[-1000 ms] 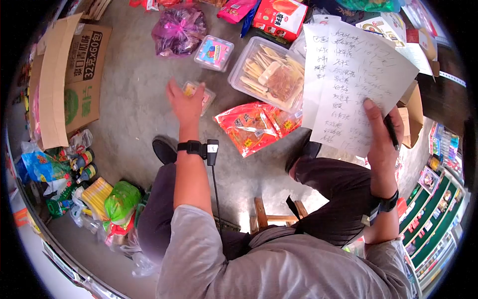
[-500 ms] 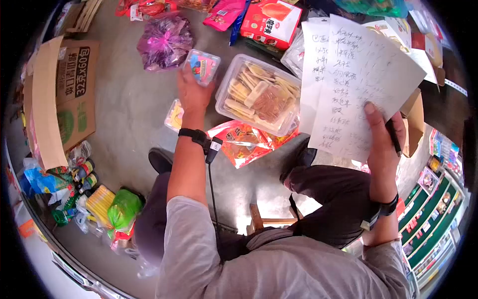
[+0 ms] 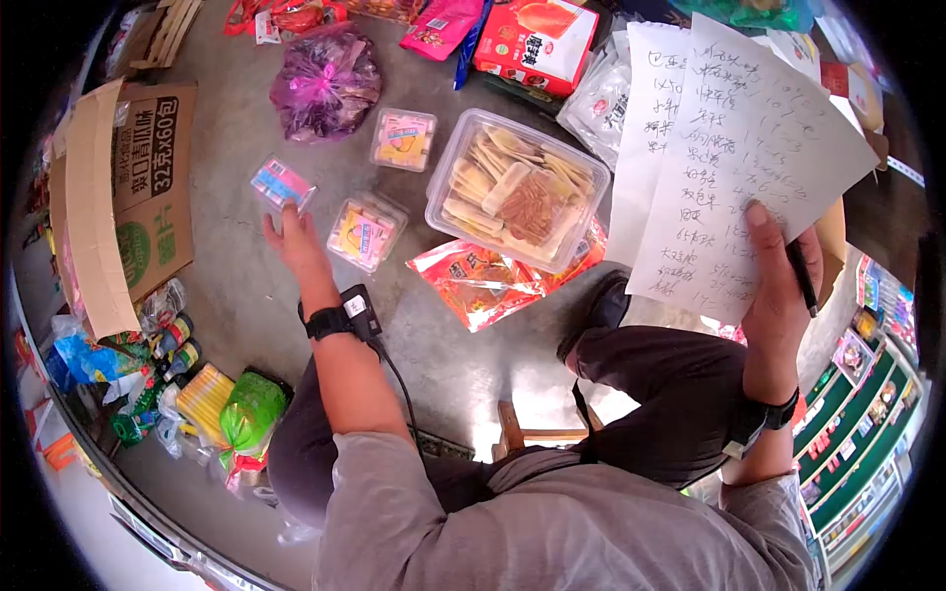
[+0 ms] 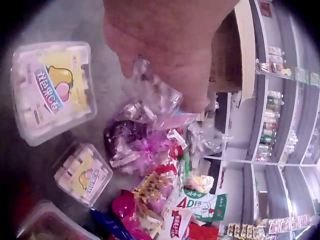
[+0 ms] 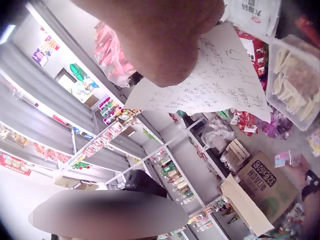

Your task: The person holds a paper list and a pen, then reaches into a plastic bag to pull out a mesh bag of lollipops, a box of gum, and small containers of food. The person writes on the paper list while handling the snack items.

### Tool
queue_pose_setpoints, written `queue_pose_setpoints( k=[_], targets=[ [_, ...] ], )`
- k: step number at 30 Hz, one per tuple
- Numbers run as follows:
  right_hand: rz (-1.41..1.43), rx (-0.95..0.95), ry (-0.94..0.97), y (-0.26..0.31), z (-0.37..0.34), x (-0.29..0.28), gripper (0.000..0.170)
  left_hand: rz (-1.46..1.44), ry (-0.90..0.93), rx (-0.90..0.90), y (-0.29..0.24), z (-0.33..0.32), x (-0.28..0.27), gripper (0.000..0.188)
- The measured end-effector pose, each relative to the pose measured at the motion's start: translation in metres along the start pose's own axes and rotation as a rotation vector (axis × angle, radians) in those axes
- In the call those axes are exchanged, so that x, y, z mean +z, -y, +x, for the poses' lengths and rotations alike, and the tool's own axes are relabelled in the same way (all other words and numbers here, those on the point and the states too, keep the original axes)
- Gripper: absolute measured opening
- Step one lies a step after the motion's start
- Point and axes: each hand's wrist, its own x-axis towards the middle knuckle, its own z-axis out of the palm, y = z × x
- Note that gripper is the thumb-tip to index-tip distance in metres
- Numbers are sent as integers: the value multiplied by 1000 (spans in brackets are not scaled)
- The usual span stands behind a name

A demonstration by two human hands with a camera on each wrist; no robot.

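Note:
My left hand (image 3: 296,246) holds a clear plastic candy box (image 3: 282,184) with a blue and pink label by its near end, over the floor. In the left wrist view the hand hides part of this box. Two similar boxes, one a fruit-roll candy box (image 3: 366,232) and the other a pink-and-yellow-labelled box (image 3: 403,139), lie to its right. My right hand (image 3: 778,286) grips handwritten paper sheets (image 3: 734,167), thumb on top, with a black pen (image 3: 801,276) held along the fingers.
A large clear tub (image 3: 518,192) of pale strips stands mid-floor, beside a red snack packet (image 3: 493,281). Behind are a purple bag (image 3: 326,87) and a red snack box (image 3: 535,44). An open carton (image 3: 148,187) stands left; bagged goods lie below it.
My left hand has taken the blue-labelled box from atop a pink-and-yellow one and carried it left. Before that, it was at the nearer box. The right hand keeps the papers and pen.

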Motion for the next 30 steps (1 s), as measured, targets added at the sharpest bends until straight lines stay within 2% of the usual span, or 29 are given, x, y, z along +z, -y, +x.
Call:
queue_pose_setpoints(
  k=[5, 8, 11, 14, 15, 17, 19, 20, 24, 27, 28, 30],
  targets=[
    [-34, -3, 30, -1, -6, 2, 36, 51, 13, 43, 1, -7, 3, 92],
    [-40, -23, 29, -2, -8, 3, 36, 484, 11, 202, 10, -9, 16, 94],
    [-56, -14, 27, 3, -14, 8, 35, 621, 179, 317, 18, -24, 46, 93],
    [-69, 1, -2, 3, -18, 5, 32, 861, 207, 676, 24, -52, 79, 90],
    [-157, 56, -59, 3, -22, 5, 31, 906, 239, 689, 31, -54, 84, 89],
    [-202, 76, -16, 14, -26, 6, 29, 959, 340, 728, 58, -53, 94, 88],
    [-136, -9, 75, 7, -29, 0, 26, 985, 487, 728, 71, -52, 93, 87],
    [-77, 29, 87, 12, -32, -1, 26, 1022, 452, 742, 72, -57, 92, 85],
    [229, 148, 141, 19, -55, -21, 29, 998, 392, 805, 35, -84, 76, 73],
    [397, 194, 122, 21, -85, -44, 31, 831, 278, 730, -31, -113, 51, 66],
    [474, 168, 182, 24, -98, -51, 32, 786, 221, 796, -54, -130, 42, 54],
    [552, 118, 236, 17, -122, -61, 32, 505, 375, 577, -98, -161, 27, 42]
  ],
)
